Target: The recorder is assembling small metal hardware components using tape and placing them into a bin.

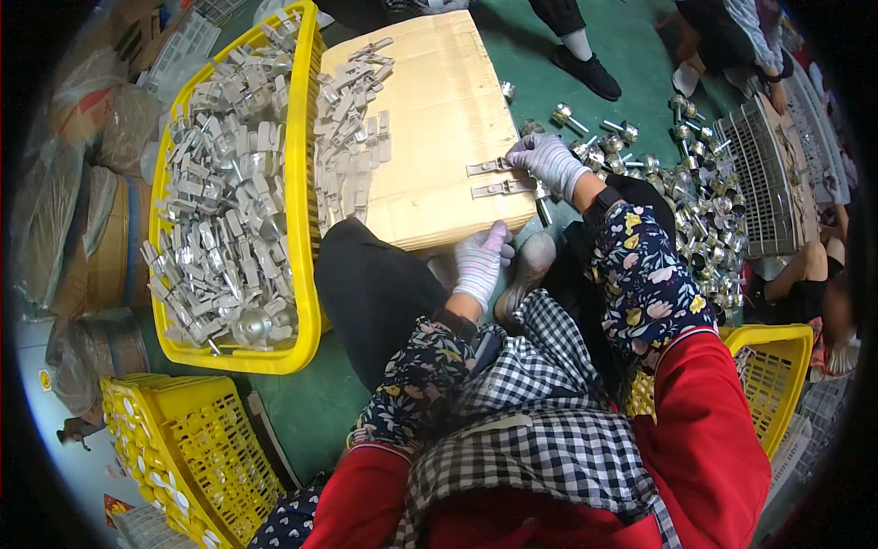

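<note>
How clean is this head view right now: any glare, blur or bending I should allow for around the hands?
Head view: light is even and soft, without hard shadows; the right hand at the cardboard box edge and the left hand are sharp enough; small glints on the metal parts in the yellow crate; fisheye bends the crate's edges; dark vignette at the corners; things near the rim are squeezed and soft.

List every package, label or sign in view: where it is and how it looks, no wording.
Cardboard box: centre top, flat tan, used as a work surface, metal parts on it.
Plastic-wrapped bundles: far left beside the yellow crate, brownish, clear film.
Round yellow sticker: lower left on the pale floor.
Red and yellow printed scrap: bottom left, by the lower yellow crate.
</note>
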Demonstrator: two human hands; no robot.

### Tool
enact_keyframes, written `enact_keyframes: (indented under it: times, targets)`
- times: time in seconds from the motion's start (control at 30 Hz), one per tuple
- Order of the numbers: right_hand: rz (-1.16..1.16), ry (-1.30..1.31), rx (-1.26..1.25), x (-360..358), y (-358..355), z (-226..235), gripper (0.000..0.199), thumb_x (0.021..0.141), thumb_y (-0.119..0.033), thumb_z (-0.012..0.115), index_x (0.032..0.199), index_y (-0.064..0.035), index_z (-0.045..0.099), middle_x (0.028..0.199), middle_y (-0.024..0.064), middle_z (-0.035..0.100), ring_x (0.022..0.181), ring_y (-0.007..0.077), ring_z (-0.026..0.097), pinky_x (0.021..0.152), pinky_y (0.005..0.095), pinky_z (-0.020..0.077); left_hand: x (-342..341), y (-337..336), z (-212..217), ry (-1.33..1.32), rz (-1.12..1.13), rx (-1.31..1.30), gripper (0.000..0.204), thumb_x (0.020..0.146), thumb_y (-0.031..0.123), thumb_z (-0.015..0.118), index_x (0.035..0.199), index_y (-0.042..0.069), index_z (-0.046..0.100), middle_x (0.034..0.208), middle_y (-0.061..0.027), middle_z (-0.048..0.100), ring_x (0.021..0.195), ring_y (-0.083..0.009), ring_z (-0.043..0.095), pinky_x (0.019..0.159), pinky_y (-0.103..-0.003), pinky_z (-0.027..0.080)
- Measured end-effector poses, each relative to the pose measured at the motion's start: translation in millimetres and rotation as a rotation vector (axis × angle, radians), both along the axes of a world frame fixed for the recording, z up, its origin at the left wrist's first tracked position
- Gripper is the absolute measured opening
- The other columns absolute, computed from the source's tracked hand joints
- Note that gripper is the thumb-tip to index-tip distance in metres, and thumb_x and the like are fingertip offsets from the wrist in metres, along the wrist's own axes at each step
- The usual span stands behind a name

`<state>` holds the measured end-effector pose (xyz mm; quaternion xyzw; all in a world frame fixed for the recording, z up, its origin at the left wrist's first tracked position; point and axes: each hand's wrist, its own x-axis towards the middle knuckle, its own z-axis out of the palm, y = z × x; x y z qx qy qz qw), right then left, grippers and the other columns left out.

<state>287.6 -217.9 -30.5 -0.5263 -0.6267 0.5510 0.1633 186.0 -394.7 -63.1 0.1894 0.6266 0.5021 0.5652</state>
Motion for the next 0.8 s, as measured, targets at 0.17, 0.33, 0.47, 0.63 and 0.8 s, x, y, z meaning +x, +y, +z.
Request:
enact_keyframes:
  times: [0.17,0.33,0.47,0.63,0.8]
  targets:
    - [0.072,-0.209,0.153,-1,-3,19,0.024,0.073,-0.019,0.069,0.086,-0.0006,0.061,0.076,0.0115,0.064,0.069,0.0186,0.060,0.065,0.0314,0.0483,1,1,0,-0.001,-0.007,-0.026,0.035,0.083,0.033,0.062,0.085,-0.001,0.064,0.067,-0.0080,0.062,0.053,-0.0133,0.054,0.050,-0.023,0.043]
    - [0.151,-0.573,0.279,-3,-8,30,0.042,0.075,-0.034,0.064,0.102,-0.0019,0.056,0.103,0.0196,0.061,0.098,0.0327,0.058,0.086,0.0388,0.0441,9,0,6,-0.024,0.054,0.007,0.031,0.085,0.030,0.060,0.082,-0.002,0.063,0.065,-0.0068,0.061,0.052,-0.0129,0.053,0.047,-0.023,0.042]
    - [0.214,-0.713,0.391,-2,-16,50,0.045,0.077,-0.037,0.064,0.105,-0.0025,0.055,0.105,0.0202,0.059,0.100,0.0321,0.057,0.087,0.0392,0.0436,10,4,-11,-0.004,0.054,0.038,0.031,0.084,0.030,0.060,0.071,0.002,0.064,0.056,-0.0036,0.057,0.047,-0.0092,0.049,0.048,-0.024,0.041]
    - [0.213,-0.342,0.873,-63,-32,76,0.027,0.079,-0.023,0.061,0.100,-0.0047,0.060,0.092,0.0166,0.061,0.087,0.0297,0.060,0.079,0.0377,0.0466,4,5,-18,0.052,0.140,0.188,0.029,0.084,0.029,0.061,0.076,0.002,0.065,0.058,-0.0031,0.059,0.046,-0.0089,0.047,0.046,-0.025,0.039]
    - [0.609,-0.006,1.242,-178,-62,76,0.020,0.073,-0.011,0.055,0.092,-0.0067,0.061,0.086,0.0153,0.059,0.082,0.0325,0.057,0.076,0.0392,0.0459,-40,2,-51,-0.979,0.487,-0.039,0.026,0.085,0.028,0.055,0.092,0.003,0.061,0.077,-0.0079,0.060,0.065,-0.0180,0.051,0.061,-0.033,0.045]
